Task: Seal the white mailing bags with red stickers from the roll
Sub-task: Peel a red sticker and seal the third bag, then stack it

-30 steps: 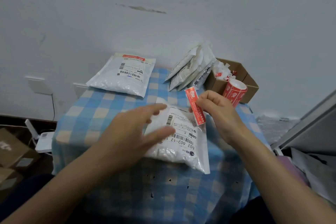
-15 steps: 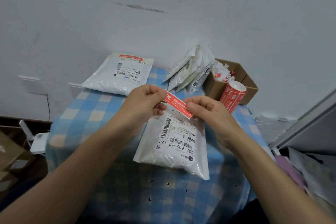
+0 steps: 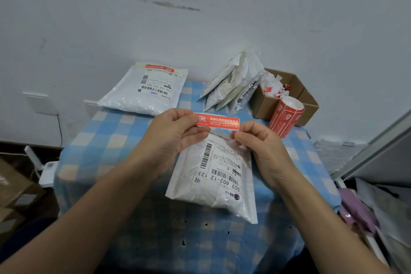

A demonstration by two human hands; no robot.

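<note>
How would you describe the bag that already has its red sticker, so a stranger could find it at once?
Start at the blue checked table. At its far left corner, against the wall, one white mailing bag lies flat by itself. Unlike the middle bag and the bags propped up beside the cardboard box, it alone carries a red sticker across its top edge.

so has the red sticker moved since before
Yes. The red sticker turned from upright to level and shifted left, away from the sticker roll; the left hand and right hand pinch its ends.
</note>
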